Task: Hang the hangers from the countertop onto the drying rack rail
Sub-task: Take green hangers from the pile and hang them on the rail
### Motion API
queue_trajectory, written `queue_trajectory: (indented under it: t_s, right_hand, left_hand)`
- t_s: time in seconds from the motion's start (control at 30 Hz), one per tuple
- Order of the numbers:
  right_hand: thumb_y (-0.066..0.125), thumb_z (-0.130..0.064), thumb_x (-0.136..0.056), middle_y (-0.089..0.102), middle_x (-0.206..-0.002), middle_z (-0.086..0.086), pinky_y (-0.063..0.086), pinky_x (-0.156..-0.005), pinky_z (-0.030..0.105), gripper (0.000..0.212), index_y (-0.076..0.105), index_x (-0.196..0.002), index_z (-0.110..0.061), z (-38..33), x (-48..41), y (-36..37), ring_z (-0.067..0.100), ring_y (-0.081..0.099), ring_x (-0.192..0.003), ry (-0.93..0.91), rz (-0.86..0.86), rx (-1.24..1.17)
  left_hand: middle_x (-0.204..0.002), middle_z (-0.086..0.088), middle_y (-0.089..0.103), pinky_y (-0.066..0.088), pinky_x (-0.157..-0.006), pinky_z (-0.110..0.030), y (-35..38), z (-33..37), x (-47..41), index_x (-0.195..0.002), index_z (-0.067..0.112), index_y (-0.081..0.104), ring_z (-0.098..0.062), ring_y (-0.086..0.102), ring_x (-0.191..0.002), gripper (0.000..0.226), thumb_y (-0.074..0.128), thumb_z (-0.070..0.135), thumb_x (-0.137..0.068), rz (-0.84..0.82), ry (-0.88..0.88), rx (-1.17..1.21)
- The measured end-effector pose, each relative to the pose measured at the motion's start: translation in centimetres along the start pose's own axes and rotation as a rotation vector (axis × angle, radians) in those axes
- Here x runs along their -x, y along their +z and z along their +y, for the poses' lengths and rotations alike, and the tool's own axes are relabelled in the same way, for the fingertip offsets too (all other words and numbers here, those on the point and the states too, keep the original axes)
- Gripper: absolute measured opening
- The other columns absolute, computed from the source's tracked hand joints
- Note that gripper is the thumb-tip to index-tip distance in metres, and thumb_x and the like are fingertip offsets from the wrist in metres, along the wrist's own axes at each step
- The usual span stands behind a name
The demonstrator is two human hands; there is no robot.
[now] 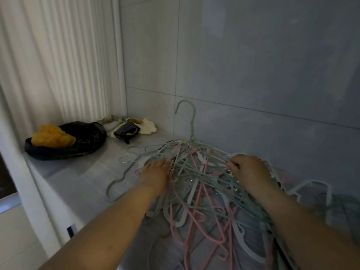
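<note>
**While the hangers (204, 182) lie tangled on the worktop (78, 178), 2 hands reach into the pile**

Where the grey worktop meets the tiled wall (253, 65), in the lower right half of the frame, pink, pale green and grey hangers lie in a loose, knotted heap. 1 green hanger (191, 121) stands up out of the heap at centre frame, its hook curling to the left against the wall. 1 grey hanger (116, 184) lies flat on its own just left of the pile.

Slightly blurred, the left hand (155, 172) rests on the heap's left edge, its fingers (153, 164) stretched forward and lying on the wires, gripping nothing that can be seen. At the right of centre, the right hand (249, 170) sits on top of the pile, its fingers (233, 166) curled and pinched on several green wires. Both bare forearms run in from the bottom edge.

Toward the middle left, at the worktop's far end, a black bag (81, 145) holds an orange lump (52, 136). Just to its right, crumpled pale cloths (148, 126) lie in the corner with a dark pouch (126, 131) on them. A pleated white curtain (48, 55) fills the upper left.
</note>
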State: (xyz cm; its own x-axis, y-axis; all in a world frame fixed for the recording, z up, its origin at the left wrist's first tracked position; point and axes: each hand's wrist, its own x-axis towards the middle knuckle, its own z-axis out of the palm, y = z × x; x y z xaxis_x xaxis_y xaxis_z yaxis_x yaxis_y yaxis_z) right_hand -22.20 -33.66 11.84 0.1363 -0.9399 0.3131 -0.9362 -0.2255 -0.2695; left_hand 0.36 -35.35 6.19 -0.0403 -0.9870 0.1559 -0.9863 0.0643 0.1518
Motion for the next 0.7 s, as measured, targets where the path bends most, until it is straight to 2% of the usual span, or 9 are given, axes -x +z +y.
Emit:
queue_trajectory:
  t_s: [0.07, 0.17, 0.23, 0.3, 0.4, 0.47, 0.53, 0.63, 0.7]
  right_hand:
    - [0.049, -0.023, -0.095, 0.03, -0.051, 0.0, 0.03, -0.061, 0.029, 0.051, 0.025, -0.049, -0.023, 0.3, 0.2, -0.1, 0.022, 0.043, -0.066, 0.011, -0.006, 0.019]
    - [0.047, -0.024, -0.096, 0.05, -0.061, 0.013, 0.031, -0.061, 0.029, 0.042, 0.04, -0.054, -0.018, 0.8, 0.5, 0.4, 0.022, 0.043, -0.067, 0.032, 0.012, 0.017]
    - [0.046, -0.024, -0.097, 0.063, -0.081, 0.021, 0.034, -0.062, 0.03, 0.031, 0.062, -0.076, -0.008, 1.0, 0.4, 0.6, 0.025, 0.047, -0.07, 0.072, 0.033, 0.009]
    - [0.042, -0.022, -0.097, 0.067, -0.097, 0.021, 0.041, -0.068, 0.033, 0.03, 0.067, -0.098, -0.005, 1.2, 0.2, 0.8, 0.032, 0.057, -0.082, 0.106, 0.053, 0.03]
    - [0.04, -0.021, -0.098, 0.066, -0.101, 0.022, 0.044, -0.075, 0.035, 0.031, 0.065, -0.103, -0.003, 1.0, -0.1, 0.6, 0.035, 0.06, -0.094, 0.122, 0.069, 0.057]
    - [0.039, -0.021, -0.098, 0.066, -0.102, 0.022, 0.042, -0.072, 0.034, 0.031, 0.064, -0.102, -0.003, 0.5, -0.3, 0.8, 0.035, 0.06, -0.095, 0.121, 0.073, 0.075]
    - [0.039, -0.022, -0.098, 0.066, -0.103, 0.02, 0.041, -0.071, 0.033, 0.031, 0.064, -0.103, -0.004, -0.1, -0.5, 1.1, 0.034, 0.06, -0.097, 0.111, 0.089, 0.098]
    - [0.04, -0.015, -0.097, 0.066, -0.104, 0.018, 0.04, -0.068, 0.031, 0.027, 0.064, -0.1, -0.005, -0.4, -1.1, 1.4, 0.032, 0.061, -0.097, 0.105, 0.112, 0.164]
    - [0.039, -0.01, -0.097, 0.066, -0.106, 0.017, 0.044, -0.073, 0.031, 0.026, 0.064, -0.102, -0.004, 0.1, -1.3, 1.2, 0.031, 0.062, -0.099, 0.136, 0.116, 0.227]
  left_hand:
    - [-0.151, -0.005, 0.028, 0.023, -0.113, -0.035, 1.0, -0.3, -0.9, -0.142, 0.016, 0.031, -0.023, 0.027, -0.139, 0.044, 0.028, 0.019, -0.098, -0.022, -0.068, -0.051]
    - [-0.132, -0.009, 0.052, 0.042, -0.095, -0.035, 1.6, -0.3, -0.9, -0.123, 0.013, 0.054, -0.027, 0.051, -0.119, 0.035, 0.032, 0.014, -0.096, 0.051, -0.144, -0.032]
    - [-0.126, -0.01, 0.057, 0.045, -0.09, -0.034, 1.9, -0.5, -0.6, -0.118, 0.012, 0.058, -0.028, 0.055, -0.113, 0.032, 0.036, 0.014, -0.095, 0.1, -0.132, 0.012]
    - [-0.114, -0.014, 0.063, 0.049, -0.081, -0.033, 2.4, -1.4, -0.7, -0.109, 0.007, 0.064, -0.031, 0.061, -0.103, 0.025, 0.047, 0.011, -0.09, 0.201, -0.065, 0.065]
    - [-0.076, -0.012, 0.072, 0.052, -0.049, -0.024, 2.1, -2.5, -0.2, -0.073, 0.008, 0.072, -0.026, 0.07, -0.065, 0.008, 0.066, 0.012, -0.069, 0.288, 0.06, 0.112]
    - [-0.063, -0.004, 0.072, 0.044, -0.037, -0.016, 1.4, -2.6, 0.2, -0.062, 0.014, 0.072, -0.015, 0.068, -0.051, 0.021, 0.054, 0.023, -0.068, 0.305, 0.091, 0.061]
    - [-0.064, -0.005, 0.073, 0.044, -0.036, -0.017, 1.1, -2.4, 0.4, -0.062, 0.012, 0.073, -0.015, 0.068, -0.05, 0.034, 0.043, 0.025, -0.068, 0.383, 0.125, 0.004]
    - [-0.071, -0.011, 0.075, 0.05, -0.04, -0.024, 1.0, -2.8, 0.5, -0.07, 0.006, 0.075, -0.022, 0.071, -0.056, 0.035, 0.043, 0.022, -0.07, 0.399, 0.145, 0.028]
    - [-0.074, -0.012, 0.075, 0.052, -0.042, -0.026, 0.7, -3.1, 0.9, -0.073, 0.005, 0.075, -0.023, 0.072, -0.059, 0.035, 0.044, 0.021, -0.072, 0.427, 0.157, 0.041]
